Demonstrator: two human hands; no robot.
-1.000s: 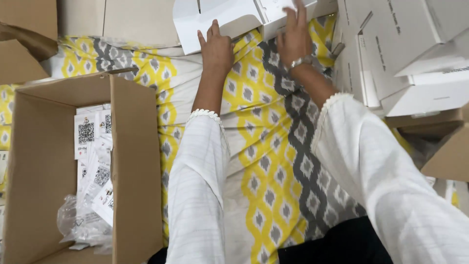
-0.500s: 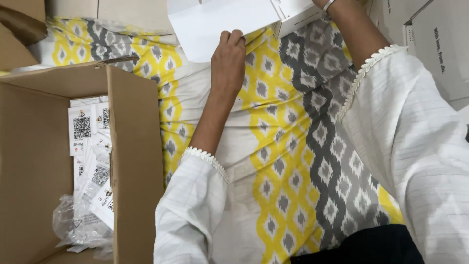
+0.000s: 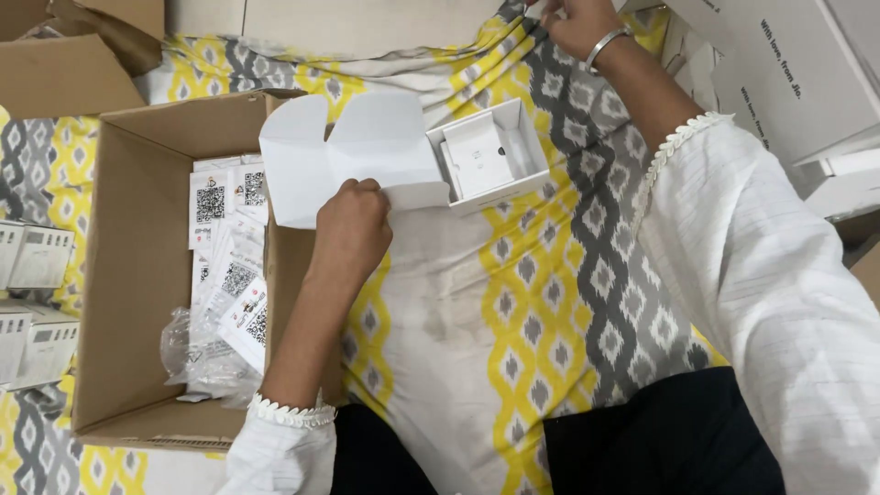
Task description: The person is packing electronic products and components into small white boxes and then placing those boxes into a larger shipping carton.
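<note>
Lying on the yellow and grey patterned cloth (image 3: 513,312), a small white box (image 3: 490,158) with its lid flap open is gripped at the flap by the left hand (image 3: 353,225), fingers curled shut on the card. The right hand (image 3: 579,23) is seen at the top edge among stacked white boxes (image 3: 788,82); its finger position cannot be told. An open cardboard carton (image 3: 137,275) holding printed leaflets (image 3: 229,266) stands just beside the left arm.

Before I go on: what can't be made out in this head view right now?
- Right hand: its fingers run off the top edge, so what it touches is unseen.
- Left hand: its fingers are tucked under the flap of the small white box, hiding the grip.
- Cardboard box: the clear bags at its bottom are too crumpled to tell their contents.
</note>
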